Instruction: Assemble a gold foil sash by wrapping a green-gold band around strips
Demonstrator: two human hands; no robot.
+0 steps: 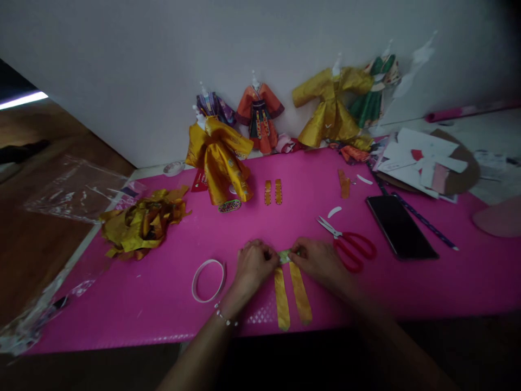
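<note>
1. Pink worktop [163, 317] against a pale wall [142, 65]; dim light. Doll-sized dresses, incl. an orange-gold dress [222, 155] and a yellow robe [329, 108], sit at the wall, well beyond both grips. Likely parked there to keep the front free.

2. Left grip [253, 263]: thumb and fingers pinching the left end of a short greenish band [284, 257]. Right grip [315, 260]: fingers closed on its right end. Two-ended hold probably keeps the band straight and flat.

3. Two yellow strips [300, 293] run from the band toward the near edge, between the forearms, side by side and apart.

4. Pale ring [194, 281], maybe tape: left of left grip. Red-handled scissors [344, 239]: just right of right grip, probably for easy reach. Phone [401, 227]: farther right. Yellow scraps [142, 222]: heaped far left, likely kept off the working spot.

5. Hidden: band ends, under fingertips. Can't tell if strips are fixed to it or just meet it. Right forearm fades into shadow; papers [419, 163] beyond right grip overlap, contents unreadable.
</note>
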